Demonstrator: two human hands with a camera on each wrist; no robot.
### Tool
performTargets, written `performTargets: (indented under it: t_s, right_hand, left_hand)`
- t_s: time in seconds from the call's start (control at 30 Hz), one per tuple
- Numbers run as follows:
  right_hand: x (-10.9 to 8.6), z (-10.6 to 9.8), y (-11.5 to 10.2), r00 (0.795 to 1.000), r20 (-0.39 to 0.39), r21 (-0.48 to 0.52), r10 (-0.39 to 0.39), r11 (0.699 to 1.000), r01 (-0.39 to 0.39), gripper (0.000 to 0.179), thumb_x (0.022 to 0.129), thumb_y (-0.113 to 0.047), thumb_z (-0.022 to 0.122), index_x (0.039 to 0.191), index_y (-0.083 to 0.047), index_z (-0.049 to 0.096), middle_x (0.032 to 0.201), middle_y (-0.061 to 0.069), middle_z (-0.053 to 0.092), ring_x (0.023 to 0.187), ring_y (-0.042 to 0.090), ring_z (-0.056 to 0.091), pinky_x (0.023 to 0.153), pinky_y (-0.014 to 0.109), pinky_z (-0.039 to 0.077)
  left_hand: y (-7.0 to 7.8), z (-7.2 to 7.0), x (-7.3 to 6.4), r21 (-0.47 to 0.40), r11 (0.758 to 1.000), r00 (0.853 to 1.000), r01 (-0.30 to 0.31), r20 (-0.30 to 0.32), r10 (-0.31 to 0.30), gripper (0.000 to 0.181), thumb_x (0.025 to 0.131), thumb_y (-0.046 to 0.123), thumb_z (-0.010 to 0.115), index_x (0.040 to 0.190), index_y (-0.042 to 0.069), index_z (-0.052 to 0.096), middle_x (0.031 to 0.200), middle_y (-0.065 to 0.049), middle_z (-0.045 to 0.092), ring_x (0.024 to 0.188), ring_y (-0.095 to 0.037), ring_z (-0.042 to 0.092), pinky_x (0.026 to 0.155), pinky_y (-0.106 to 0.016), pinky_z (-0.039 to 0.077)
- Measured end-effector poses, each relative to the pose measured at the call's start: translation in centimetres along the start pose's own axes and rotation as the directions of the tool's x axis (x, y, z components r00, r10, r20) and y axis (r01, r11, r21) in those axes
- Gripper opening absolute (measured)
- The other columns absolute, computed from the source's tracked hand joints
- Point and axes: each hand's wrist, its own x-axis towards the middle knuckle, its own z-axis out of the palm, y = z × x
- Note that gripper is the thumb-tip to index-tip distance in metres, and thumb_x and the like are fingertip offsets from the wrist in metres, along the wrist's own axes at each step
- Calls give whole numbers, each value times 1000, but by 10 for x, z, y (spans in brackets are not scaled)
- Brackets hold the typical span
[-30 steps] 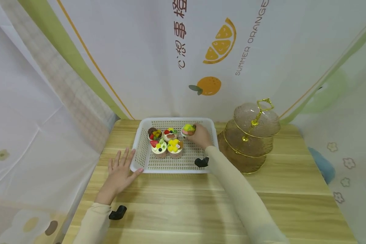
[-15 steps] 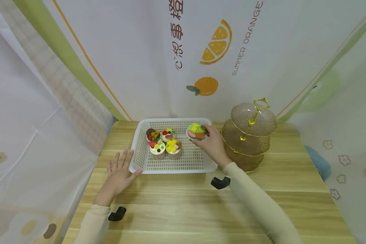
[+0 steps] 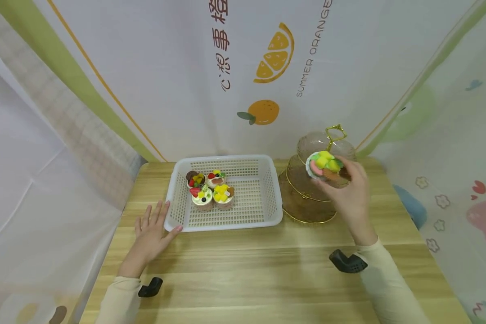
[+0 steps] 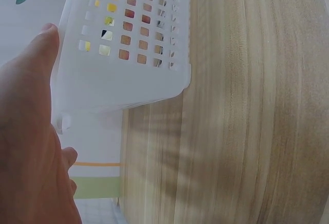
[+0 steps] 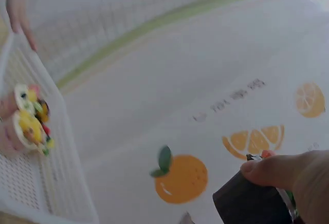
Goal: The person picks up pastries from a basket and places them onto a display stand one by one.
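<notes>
In the head view my right hand grips a cupcake topped with yellow, green and pink fruit pieces, raised in front of a three-tiered stand. The right wrist view shows the thumb against the cupcake's dark cup. At the near left corner of a white plastic basket, my left hand lies with fingers spread, its thumb at the rim. Several fruit-topped cupcakes, one with yellow cubes, stand together in the left half of the basket. The held cupcake hides part of the stand's upper tiers.
The stand has a gold handle and gold-edged translucent plates, right beside the basket's right end. A wooden table extends toward me. Behind it hangs a white curtain printed with oranges; more printed cloth hangs on both sides.
My right hand has lifted the cupcake out of the basket and carried it right, to the front of the stand. The left hand has stayed at the basket corner.
</notes>
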Motion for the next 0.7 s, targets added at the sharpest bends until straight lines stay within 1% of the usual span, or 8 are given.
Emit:
performTargets:
  t_s: [0.03,0.1,0.17,0.23,0.43,0.57,0.7]
  right_hand:
    - [5,-3,2,1000,-20,-13,24,1000,-24,72,60,-12,89,125,-3,58,108,14,58,93,6,47,85,13,39]
    - [14,-7,5,997,-48,-41,59,997,-61,71,63,-17,87,127,-3,58,107,15,58,94,13,47,86,22,37]
    - [21,-9,7,994,-56,-69,91,993,-94,72,66,-23,86,129,-5,57,106,16,58,95,20,48,86,29,33]
    - [26,-9,9,992,-50,-95,116,988,-121,72,67,-28,85,130,-6,56,106,17,58,97,26,49,85,32,31]
    - [34,-3,17,985,-26,-175,168,970,-170,74,68,-34,84,131,-5,56,105,19,58,101,33,47,87,38,31]
    - [35,2,21,985,-27,-220,168,961,-170,69,68,-36,83,125,-3,59,101,20,59,101,35,46,86,40,32]
    - [34,5,25,986,-43,-221,162,961,-168,63,70,-35,82,120,-3,62,100,19,61,99,34,47,85,40,31]
  left_hand:
    - [0,0,0,-2,1000,1000,3,4,-3,85,91,62,42,153,23,-3,161,-12,-4,146,-44,-10,106,-74,-4]
    - [-1,0,0,-6,1000,1000,1,5,-1,85,91,61,42,153,23,-3,161,-12,-3,146,-44,-10,106,-74,-3]
    - [-1,0,-1,-10,1000,1000,0,9,0,86,92,61,42,153,23,-4,161,-12,-4,146,-43,-10,107,-74,-4]
    - [-1,0,-1,-20,1000,1000,-3,9,3,85,92,61,42,153,23,-3,161,-12,-3,146,-43,-10,107,-73,-5]
    - [-1,1,-1,-39,999,1000,-9,11,10,85,92,60,42,153,23,-3,161,-14,-2,146,-43,-10,107,-73,-7]
    - [-1,1,-1,-45,999,1000,-8,9,8,85,92,60,43,153,23,-4,161,-15,0,146,-43,-10,107,-73,-6]
    - [0,1,-1,-48,999,1000,-11,6,12,85,92,60,43,153,23,-4,161,-15,-1,146,-43,-9,107,-73,-6]
